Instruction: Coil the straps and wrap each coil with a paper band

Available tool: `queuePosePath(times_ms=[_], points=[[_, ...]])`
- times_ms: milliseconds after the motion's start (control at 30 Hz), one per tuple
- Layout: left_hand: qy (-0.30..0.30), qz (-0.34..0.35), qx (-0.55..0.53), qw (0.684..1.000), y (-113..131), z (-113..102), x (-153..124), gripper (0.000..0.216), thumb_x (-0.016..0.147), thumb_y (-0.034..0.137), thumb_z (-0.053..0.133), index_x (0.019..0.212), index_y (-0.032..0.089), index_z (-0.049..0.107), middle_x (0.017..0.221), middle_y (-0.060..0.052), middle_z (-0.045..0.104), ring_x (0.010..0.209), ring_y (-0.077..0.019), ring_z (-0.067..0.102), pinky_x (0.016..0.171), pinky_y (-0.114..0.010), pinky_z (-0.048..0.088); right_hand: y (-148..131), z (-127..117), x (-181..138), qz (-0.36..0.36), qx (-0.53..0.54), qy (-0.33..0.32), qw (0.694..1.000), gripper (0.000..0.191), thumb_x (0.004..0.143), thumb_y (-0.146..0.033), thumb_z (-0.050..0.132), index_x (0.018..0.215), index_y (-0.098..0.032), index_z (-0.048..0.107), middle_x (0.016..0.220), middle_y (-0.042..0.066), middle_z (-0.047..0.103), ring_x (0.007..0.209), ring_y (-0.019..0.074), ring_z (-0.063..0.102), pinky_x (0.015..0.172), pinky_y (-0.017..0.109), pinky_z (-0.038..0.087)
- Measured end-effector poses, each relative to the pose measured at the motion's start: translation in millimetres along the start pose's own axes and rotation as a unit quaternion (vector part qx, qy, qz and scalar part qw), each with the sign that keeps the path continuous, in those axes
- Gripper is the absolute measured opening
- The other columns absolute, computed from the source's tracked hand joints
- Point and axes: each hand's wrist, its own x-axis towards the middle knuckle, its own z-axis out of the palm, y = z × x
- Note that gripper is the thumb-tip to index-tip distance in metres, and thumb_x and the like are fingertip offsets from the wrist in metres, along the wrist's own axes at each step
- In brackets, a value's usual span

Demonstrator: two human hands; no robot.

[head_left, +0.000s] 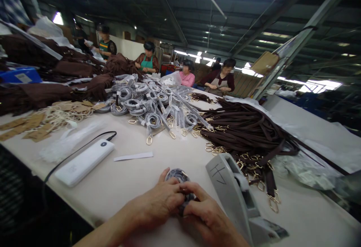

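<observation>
Between my hands, at the near edge of the table, is a coiled strap [178, 175] in a grey wrapping. My left hand [159, 200] is closed around its left side, the thumb sticking up beside the coil. From the right, my right hand [204, 209] grips the same coil with bent fingers, which hide much of it. Just right of my hands stands a grey tape dispenser [225, 187] with a mark drawn on its side. A narrow white paper strip [133, 156] lies farther off to the left.
Wrapped coiled straps [153, 121] with gold clasps are heaped mid-table. Loose dark brown straps [239, 126] pile up at right. A white power bank [84, 162] with a black cable, cardboard tags [36, 126] and brown cloth [64, 93] lie left. Several people sit or stand beyond.
</observation>
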Motion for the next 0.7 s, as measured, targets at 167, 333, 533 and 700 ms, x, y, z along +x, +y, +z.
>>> queuePosePath(times_ms=[167, 333, 533, 700], points=[[0.007, -0.01, 0.002, 1.0, 4, 1, -1, 0.013, 0.095, 0.016, 0.053, 0.087, 0.024, 0.06, 0.108, 0.003, 0.063, 0.111, -0.0195, 0.052, 0.119, -0.056, 0.004, 8, 3, -1, 0.016, 0.026, 0.01, 0.999, 0.021, 0.081, -0.003, 0.063, 0.083, -0.022, 0.07, 0.137, 0.007, 0.056, 0.125, 0.0213, 0.055, 0.104, 0.03, 0.044], [0.011, -0.022, -0.001, 1.0, 4, 4, -2, 0.009, 0.094, 0.016, 0.056, 0.092, 0.025, 0.059, 0.112, 0.001, 0.061, 0.112, -0.0198, 0.051, 0.119, -0.053, 0.01, 12, 7, -6, 0.017, 0.041, 0.066, 0.997, 0.019, 0.083, -0.006, 0.063, 0.079, -0.023, 0.07, 0.133, 0.007, 0.06, 0.116, 0.0218, 0.063, 0.098, 0.031, 0.051], [0.015, -0.026, 0.007, 1.0, 2, 10, 0, 0.01, 0.094, 0.017, 0.057, 0.088, 0.024, 0.058, 0.103, 0.002, 0.062, 0.106, -0.0187, 0.051, 0.119, -0.053, 0.009, 11, 4, -9, 0.024, 0.031, 0.066, 0.997, 0.017, 0.087, -0.011, 0.063, 0.085, -0.024, 0.073, 0.128, 0.008, 0.066, 0.117, 0.0234, 0.063, 0.1, 0.033, 0.051], [0.024, -0.04, 0.029, 0.998, 4, 14, 1, 0.01, 0.093, 0.016, 0.058, 0.087, 0.024, 0.057, 0.099, 0.002, 0.062, 0.105, -0.0182, 0.051, 0.119, -0.053, 0.006, 15, 5, -13, 0.02, 0.023, 0.069, 0.997, 0.017, 0.088, -0.012, 0.063, 0.086, -0.024, 0.074, 0.129, 0.007, 0.067, 0.117, 0.023, 0.064, 0.1, 0.033, 0.052]])
